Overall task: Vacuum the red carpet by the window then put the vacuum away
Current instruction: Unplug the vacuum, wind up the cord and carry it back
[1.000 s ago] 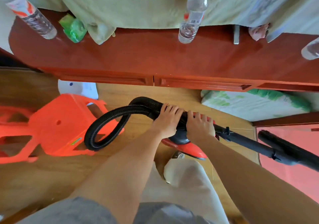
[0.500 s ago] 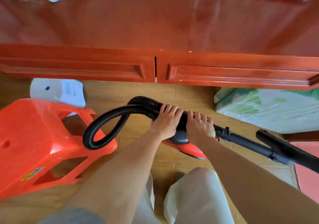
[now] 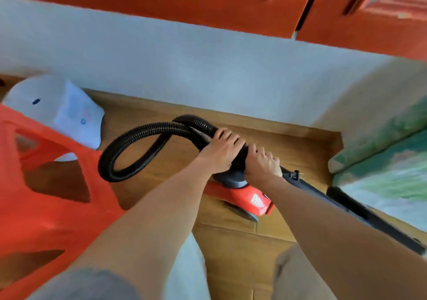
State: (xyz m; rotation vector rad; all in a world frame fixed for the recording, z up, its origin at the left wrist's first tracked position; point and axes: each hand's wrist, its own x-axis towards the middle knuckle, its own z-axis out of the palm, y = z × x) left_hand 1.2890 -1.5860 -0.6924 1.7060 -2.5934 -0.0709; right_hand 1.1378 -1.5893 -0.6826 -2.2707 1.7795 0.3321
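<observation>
Head view looked down on two bare arms reaching over a wooden floor [image 3: 231, 253]. The left hand [image 3: 220, 150] had its fingers curled over a black ribbed hose [image 3: 129, 138], which looped away to the left of those fingers. Just beside it, the right hand [image 3: 262, 164] gripped the near end of a black wand [image 3: 360, 212], fingers wrapped tight around it. The red vacuum body [image 3: 242, 195] sat directly beneath both sets of fingers. An orange plastic stool [image 3: 46, 184] stood well left of the fingers, and a green-patterned bundle [image 3: 381, 172] lay to their right.

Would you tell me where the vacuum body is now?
Head view, centre: the vacuum body is beneath the left hand and right hand, over the floor, right of the stool.
</observation>
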